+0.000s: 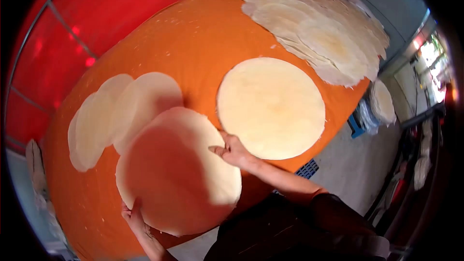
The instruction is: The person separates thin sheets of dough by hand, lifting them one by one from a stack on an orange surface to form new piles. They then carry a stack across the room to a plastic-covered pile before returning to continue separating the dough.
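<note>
A large, thin round flatbread [181,174] is held between my two hands at the front of the orange cloth. My left hand [134,216] pinches its lower left edge, thumb on top. At its upper right edge, my right hand [233,152] grips with the thumb on top and fingers beneath. My shadow covers much of the sheet. Just right of my right hand lies a round stack of flatbreads [270,108]. Behind the held sheet, several overlapping thin flatbreads [104,116] spread toward the left.
An orange cloth [188,34] covers the wide table. Many loose flatbreads [319,29] are heaped at the far right. A red panel wall [121,9] runs behind. Past the right edge, a wrapped stack [383,101] stands on a blue stool [355,125] over the grey floor.
</note>
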